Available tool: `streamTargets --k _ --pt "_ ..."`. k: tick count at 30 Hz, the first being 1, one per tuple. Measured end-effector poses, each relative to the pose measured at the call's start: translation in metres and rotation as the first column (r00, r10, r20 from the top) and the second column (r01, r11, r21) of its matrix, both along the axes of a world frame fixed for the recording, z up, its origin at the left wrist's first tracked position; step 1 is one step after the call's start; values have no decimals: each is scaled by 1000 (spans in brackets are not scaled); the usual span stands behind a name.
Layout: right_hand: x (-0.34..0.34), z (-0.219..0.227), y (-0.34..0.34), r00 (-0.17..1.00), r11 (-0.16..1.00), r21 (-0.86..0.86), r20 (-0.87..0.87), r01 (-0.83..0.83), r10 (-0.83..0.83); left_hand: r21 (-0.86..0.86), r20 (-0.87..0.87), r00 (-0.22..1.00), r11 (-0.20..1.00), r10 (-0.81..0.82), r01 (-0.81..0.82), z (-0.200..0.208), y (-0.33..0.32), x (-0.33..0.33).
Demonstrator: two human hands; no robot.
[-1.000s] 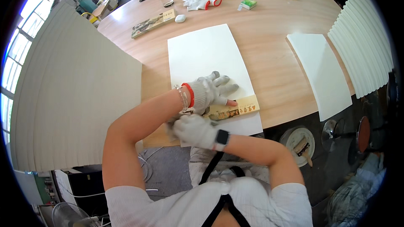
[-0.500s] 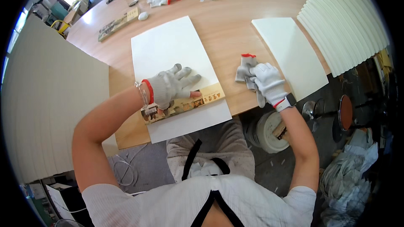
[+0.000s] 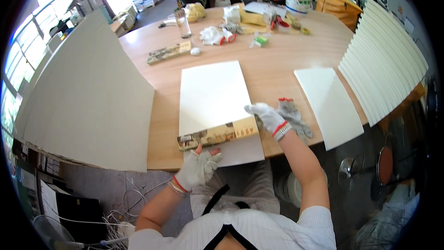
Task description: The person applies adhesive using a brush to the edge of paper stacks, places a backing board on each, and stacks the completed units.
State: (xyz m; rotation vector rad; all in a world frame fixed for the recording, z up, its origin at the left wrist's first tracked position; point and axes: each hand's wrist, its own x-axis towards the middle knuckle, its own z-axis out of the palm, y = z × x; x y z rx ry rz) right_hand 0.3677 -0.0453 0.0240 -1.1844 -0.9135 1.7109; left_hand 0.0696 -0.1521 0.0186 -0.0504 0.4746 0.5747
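A large white sheet [image 3: 210, 92] lies on the table, its near end reaching past the table edge. Across its lower part rests a long narrow printed box [image 3: 222, 134] in cream and brown. My left hand [image 3: 199, 169], in a white glove with bare thumb and index tips, is at the box's near edge; its thumb and index finger are apart, the other fingers bent. My right hand [image 3: 268, 116], also gloved, reaches over the box's right end with fingers stretched to the left. A loose grey glove [image 3: 296, 118] with a red cuff lies right of it.
A tall cream panel [image 3: 88, 106] stands at the left. On the right are another white sheet [image 3: 330, 106] and a ribbed white stack [image 3: 386, 69]. Farther back lie a second printed box [image 3: 169, 52], a glass [image 3: 182, 24], white gloves [image 3: 213, 35] and tape rolls [image 3: 283, 25].
My right hand has left the grey glove and moved left to the box's right end. My left hand has slid from the box's top to its near edge. The view has tilted up.
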Motion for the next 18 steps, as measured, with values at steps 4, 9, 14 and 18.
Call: streamTargets --k 4,9,14,18 --pt "0 2 25 981 991 -135 -194 0 -27 -25 -141 962 970 235 -241 -3 20 11" --pt "0 -14 81 999 998 58 -49 2 1 220 -511 780 932 362 -288 43 31 12" --pt "-44 14 50 966 931 352 -258 101 -7 752 -588 515 656 624 65 85 16 -32" --pt "-54 66 19 951 748 637 -307 185 25 847 -531 509 436 677 304 185 -13 -46"
